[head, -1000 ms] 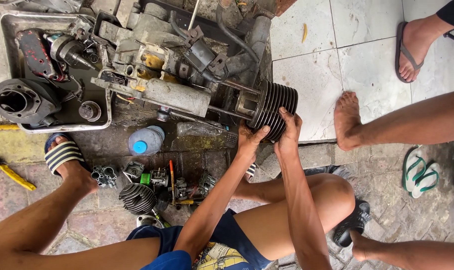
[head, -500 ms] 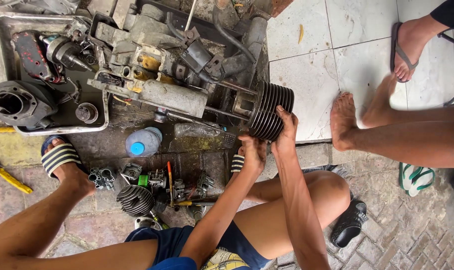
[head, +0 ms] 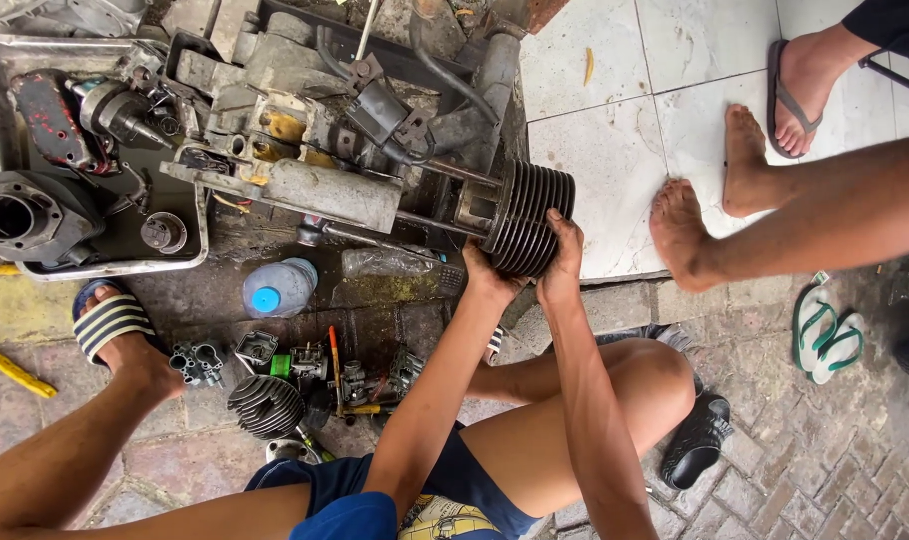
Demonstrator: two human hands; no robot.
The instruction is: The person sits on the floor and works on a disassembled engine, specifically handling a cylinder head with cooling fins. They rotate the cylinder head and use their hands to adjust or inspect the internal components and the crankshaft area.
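Hands wrapped the dark finned metal cylinder (head: 530, 220) at the engine block's (head: 305, 185) right end: left hand (head: 490, 275) beneath, right hand (head: 565, 262) alongside. I judged it heavy, rigid, greasy; fins gave purchase.

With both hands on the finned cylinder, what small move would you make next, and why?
Probably a slow, straight slide of the finned cylinder along the two long studs, with no tilt. The left hand and the right hand grip its near side, and it sits on the studs some way out from the engine case, so tilting could make it bind.
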